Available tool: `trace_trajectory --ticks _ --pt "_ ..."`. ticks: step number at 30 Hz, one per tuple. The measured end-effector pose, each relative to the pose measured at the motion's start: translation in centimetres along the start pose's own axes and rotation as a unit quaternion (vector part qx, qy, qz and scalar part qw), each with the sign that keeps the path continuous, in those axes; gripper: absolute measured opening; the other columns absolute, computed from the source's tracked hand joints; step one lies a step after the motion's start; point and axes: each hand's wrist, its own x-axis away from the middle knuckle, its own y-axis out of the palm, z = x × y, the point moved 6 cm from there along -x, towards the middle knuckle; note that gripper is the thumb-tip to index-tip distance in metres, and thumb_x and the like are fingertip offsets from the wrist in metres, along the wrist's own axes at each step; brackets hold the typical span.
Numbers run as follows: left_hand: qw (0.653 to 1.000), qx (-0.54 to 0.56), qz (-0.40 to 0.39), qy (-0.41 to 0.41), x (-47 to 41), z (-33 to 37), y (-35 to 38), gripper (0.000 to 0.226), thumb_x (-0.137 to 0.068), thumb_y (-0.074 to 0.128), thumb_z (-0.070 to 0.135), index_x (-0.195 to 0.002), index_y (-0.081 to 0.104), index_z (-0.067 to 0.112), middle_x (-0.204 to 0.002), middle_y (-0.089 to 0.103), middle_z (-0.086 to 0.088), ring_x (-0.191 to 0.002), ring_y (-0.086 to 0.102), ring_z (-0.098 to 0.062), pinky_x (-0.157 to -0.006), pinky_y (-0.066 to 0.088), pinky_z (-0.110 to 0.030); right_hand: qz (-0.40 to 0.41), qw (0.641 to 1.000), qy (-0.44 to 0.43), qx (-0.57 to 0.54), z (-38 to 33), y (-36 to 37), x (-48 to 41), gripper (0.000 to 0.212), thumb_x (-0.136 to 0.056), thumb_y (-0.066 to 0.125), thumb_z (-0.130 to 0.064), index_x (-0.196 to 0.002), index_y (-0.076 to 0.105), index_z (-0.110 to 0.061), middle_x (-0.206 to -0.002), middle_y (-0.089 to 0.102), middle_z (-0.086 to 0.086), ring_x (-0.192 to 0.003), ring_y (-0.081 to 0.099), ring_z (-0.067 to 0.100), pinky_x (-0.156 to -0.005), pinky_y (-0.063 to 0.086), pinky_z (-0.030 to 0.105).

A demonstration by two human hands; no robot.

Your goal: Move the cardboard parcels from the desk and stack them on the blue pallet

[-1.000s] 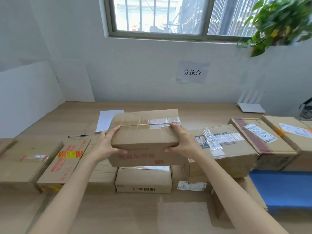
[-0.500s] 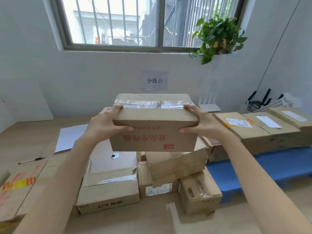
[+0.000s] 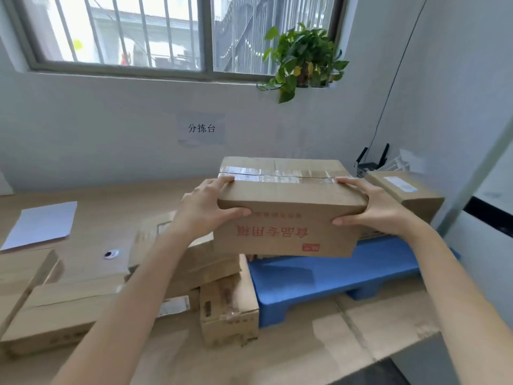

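Two hands, left (image 3: pixel 206 209) and right (image 3: pixel 373 209), are clasped round a parcel (image 3: pixel 286 218) carried above the pallet (image 3: pixel 333 273); lowering flat is needed next.

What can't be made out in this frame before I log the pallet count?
All in the head view.
Blue pallet: its rear is hidden by the held parcel, so the stack there cannot be counted.
Labelled parcel: label blurred, unreadable; lower corner hidden by the right hand.
Left hand: palm hidden against the parcel's end.
Leftmost parcel: cut off by the frame edge.
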Motion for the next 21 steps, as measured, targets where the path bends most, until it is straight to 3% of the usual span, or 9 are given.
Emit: trace_trajectory --ticks 2,7,13,21 --pt "1.000 0.006 -0.005 -0.009 0.5 2.0 2.6 0.081 -0.070 0.070 0.064 -0.140 0.037 0.039 -0.141 0.046 0.006 -0.126 0.045 -0.021 -0.100 0.039 -0.041 -0.013 1.000 0.005 -0.002 2.5 -1.7 0.6 0.090 -0.060 0.091 -0.027 -0.135 0.045 -0.045 -0.136 0.044 -0.013 -0.114 0.051 0.014 -0.083 0.051 0.029" --pt "0.998 0.011 -0.044 -0.033 2.4 5.0 8.4 0.081 -0.068 0.069 0.067 -0.137 0.039 0.038 -0.126 0.054 0.003 -0.109 0.050 -0.019 -0.085 0.044 -0.038 -0.053 0.998 0.017 -0.020 8.7 -3.5 1.8 0.093 -0.057 0.092 -0.023 -0.134 0.045 -0.045 -0.135 0.044 -0.012 -0.114 0.051 0.014 -0.087 0.052 0.033" --pt "0.994 -0.004 -0.077 -0.078 4.5 6.0 13.1 0.081 -0.067 0.074 0.062 -0.136 0.042 0.034 -0.127 0.051 0.001 -0.119 0.049 -0.022 -0.097 0.041 -0.039 -0.109 0.993 0.043 -0.015 15.8 -1.6 2.1 0.093 -0.053 0.094 -0.031 -0.129 0.044 -0.054 -0.138 0.041 -0.015 -0.116 0.050 0.015 -0.093 0.051 0.037" --pt "0.984 0.010 -0.111 -0.142 5.7 3.5 19.0 0.080 -0.064 0.080 0.055 -0.132 0.042 0.032 -0.125 0.048 0.001 -0.117 0.048 -0.023 -0.095 0.042 -0.038 -0.152 0.987 0.056 0.002 21.5 2.8 0.9 0.096 -0.054 0.093 -0.031 -0.129 0.039 -0.055 -0.138 0.040 -0.008 -0.117 0.048 0.017 -0.095 0.049 0.037"
